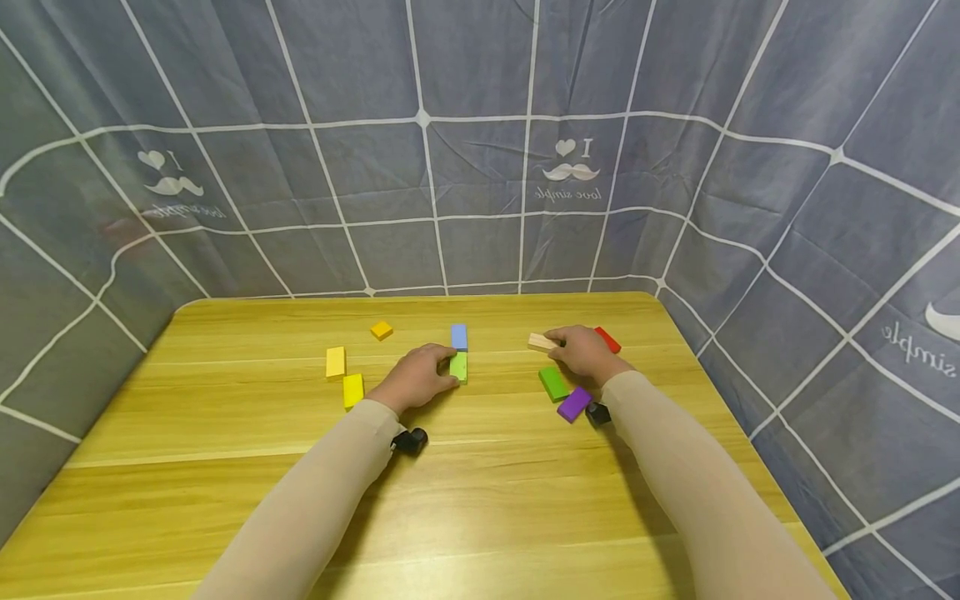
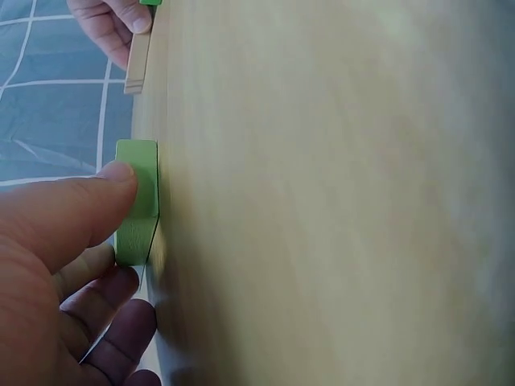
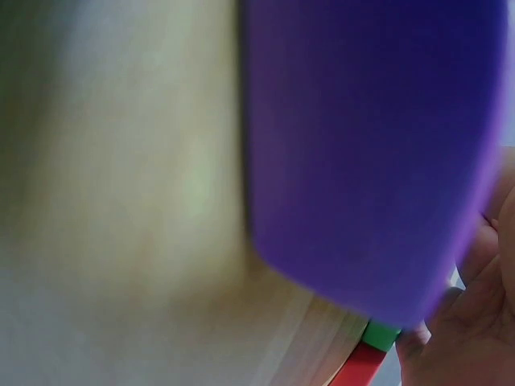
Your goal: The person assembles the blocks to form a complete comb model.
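My left hand pinches a light green wooden block on the table; in the left wrist view the thumb lies on the block's side and the index finger reaches behind it. End to end with this block lies a light blue block. Farther right, my right hand grips the end of a plain wood block. A red block lies just beyond that hand, with a green block and a purple block on its near side. The purple block fills much of the right wrist view.
On the left lie a pale yellow block, a bright yellow block and a small orange block. The wood-grain table meets a grey checked curtain at its back edge. The curtain also hangs along both sides.
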Demonstrator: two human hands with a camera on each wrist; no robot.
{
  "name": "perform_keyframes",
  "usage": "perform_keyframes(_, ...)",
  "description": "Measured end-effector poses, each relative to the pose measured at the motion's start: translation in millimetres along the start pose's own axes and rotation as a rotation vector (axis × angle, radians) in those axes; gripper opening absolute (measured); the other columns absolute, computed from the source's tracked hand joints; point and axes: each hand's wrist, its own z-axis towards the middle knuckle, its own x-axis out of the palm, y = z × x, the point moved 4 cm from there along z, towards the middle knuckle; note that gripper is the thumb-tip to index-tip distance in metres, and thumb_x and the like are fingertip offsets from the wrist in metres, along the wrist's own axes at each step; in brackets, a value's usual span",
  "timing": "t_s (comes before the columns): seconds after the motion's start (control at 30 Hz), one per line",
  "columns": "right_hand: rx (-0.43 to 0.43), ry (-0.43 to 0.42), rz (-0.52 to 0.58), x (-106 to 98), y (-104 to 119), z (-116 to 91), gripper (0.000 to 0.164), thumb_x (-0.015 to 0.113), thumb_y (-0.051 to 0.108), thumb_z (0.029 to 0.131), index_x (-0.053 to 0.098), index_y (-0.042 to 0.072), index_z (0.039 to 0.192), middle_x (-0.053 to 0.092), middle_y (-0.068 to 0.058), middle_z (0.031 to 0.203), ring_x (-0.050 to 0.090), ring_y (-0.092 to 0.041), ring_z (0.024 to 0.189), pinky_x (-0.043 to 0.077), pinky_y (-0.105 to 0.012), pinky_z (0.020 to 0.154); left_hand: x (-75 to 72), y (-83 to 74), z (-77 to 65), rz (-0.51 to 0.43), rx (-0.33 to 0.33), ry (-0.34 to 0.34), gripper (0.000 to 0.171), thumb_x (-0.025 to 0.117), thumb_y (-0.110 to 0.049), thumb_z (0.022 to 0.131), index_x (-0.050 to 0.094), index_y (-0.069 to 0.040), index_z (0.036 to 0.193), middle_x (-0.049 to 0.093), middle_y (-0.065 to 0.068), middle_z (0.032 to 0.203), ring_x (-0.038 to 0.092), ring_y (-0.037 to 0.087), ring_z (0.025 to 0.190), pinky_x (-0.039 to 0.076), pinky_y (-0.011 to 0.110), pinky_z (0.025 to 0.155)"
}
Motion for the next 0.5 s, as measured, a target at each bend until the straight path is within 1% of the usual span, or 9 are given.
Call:
perform_keyframes(0.17, 0.003, -0.002, -0.003, -0.2, -0.2, 0.3, 0.048, 0.066, 0.023, 0.104, 0.060, 0.011, 0.150, 0.069, -0.018, 0.140, 0.067, -0.030, 0.115, 0.053, -0.046, 0.100, 0.7, 1.6, 2.0, -0.018, -0.008, 0.003, 0.063, 0.073, -0.031, 0.100, 0.052, -0.006, 0.155, 0.052, 0.017, 0.159, 0.045, 0.038, 0.151, 0.036, 0.052, 0.126)
perform_keyframes(0.5, -0.017, 0.000, -0.013, -0.7, 0.9, -1.6, 0.046, 0.066, 0.022, 0.105, 0.061, 0.010, 0.149, 0.069, -0.018, 0.139, 0.067, -0.031, 0.118, 0.054, -0.047, 0.101, 1.9, 3.5, 5.4, -0.038, -0.009, -0.006, 0.062, 0.073, -0.031, 0.101, 0.054, -0.007, 0.154, 0.052, 0.017, 0.159, 0.046, 0.038, 0.150, 0.036, 0.052, 0.125)
